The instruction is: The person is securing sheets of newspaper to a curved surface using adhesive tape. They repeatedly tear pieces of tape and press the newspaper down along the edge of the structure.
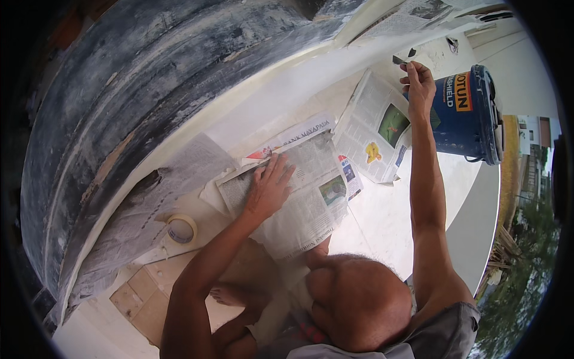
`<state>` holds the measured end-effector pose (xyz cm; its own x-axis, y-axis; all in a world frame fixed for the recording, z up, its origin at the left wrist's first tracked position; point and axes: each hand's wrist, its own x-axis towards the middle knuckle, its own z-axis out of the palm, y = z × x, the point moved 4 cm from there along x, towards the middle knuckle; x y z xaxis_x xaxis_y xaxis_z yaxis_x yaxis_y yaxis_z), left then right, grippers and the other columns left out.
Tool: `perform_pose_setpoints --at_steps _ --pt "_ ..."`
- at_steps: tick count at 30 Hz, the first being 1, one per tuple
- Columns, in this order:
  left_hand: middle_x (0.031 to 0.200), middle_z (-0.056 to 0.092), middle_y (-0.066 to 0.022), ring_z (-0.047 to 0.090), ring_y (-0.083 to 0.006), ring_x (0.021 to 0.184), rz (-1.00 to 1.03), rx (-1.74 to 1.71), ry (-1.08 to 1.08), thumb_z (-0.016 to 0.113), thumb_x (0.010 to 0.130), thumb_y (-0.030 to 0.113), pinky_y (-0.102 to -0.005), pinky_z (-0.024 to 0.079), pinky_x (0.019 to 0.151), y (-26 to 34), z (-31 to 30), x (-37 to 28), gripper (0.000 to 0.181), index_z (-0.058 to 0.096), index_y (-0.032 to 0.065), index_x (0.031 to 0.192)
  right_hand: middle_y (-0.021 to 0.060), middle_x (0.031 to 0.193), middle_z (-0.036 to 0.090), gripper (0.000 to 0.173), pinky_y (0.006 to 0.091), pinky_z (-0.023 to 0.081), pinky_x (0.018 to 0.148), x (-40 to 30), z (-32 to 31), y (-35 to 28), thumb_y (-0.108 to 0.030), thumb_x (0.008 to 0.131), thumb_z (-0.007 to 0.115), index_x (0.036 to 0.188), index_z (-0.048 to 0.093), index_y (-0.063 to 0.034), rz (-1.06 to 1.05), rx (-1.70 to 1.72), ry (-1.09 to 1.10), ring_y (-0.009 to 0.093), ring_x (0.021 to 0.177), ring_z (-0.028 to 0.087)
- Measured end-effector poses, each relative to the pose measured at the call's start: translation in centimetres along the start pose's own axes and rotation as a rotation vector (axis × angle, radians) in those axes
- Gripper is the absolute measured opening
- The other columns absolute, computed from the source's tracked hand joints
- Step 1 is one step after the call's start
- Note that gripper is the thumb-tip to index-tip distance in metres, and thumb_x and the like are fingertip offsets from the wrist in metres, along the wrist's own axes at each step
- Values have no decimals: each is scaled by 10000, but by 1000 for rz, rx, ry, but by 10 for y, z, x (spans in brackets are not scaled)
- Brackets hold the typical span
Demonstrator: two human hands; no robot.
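My left hand [271, 186] lies flat on a folded newspaper sheet [305, 215], its fingers apart. Beneath that sheet, other printed paper [309, 130] sticks out at the far edge. Farther off to the right, my right hand [420, 87] pinches a small, flat, dark blade-like piece [400, 60] between thumb and fingers. Exactly what that piece is, I cannot tell. The hand is in front of a blue Jotun paint bucket [453, 121]. Between the two hands, another newspaper sheet [358, 130] rests on the pale surface.
A roll of masking tape [193, 228] lies left of my left forearm. Newspaper [148, 215] lines the lower edge of a curved, patchy dark-grey surface [179, 58]. Brown square panels [148, 287] lie at lower left. My bent knee [363, 300] rises close below the newspaper.
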<state>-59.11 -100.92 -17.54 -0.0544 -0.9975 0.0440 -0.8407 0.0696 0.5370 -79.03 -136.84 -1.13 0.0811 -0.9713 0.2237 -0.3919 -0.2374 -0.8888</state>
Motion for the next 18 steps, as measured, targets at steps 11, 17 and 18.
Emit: perform_pose_setpoints --at_steps 11,17,18 --pt "1452 435 -199 438 -350 1315 -211 -93 87 634 900 196 -470 326 1028 -27 -55 -52 480 538 59 1350 89 935 730 238 281 508 654 -206 72 49 -117 878 609 1068 729 -39 256 -158 -491 131 731 633" --pt "1177 639 -212 643 -274 1017 -787 -1231 -60 604 970 323 -380 510 844 -12 -39 -28 490 545 -27 1308 25 934 702 171 262 482 617 -309 101 -38 -48 852 702 1013 733 -98 105 76 -866 106 736 629" --pt "1148 651 -207 656 -251 977 -902 -1436 -195 596 977 344 -361 529 798 -13 -29 -23 509 543 -43 1303 44 940 699 158 281 502 647 -320 107 -50 -65 848 703 1001 730 -93 45 112 -924 144 755 640"
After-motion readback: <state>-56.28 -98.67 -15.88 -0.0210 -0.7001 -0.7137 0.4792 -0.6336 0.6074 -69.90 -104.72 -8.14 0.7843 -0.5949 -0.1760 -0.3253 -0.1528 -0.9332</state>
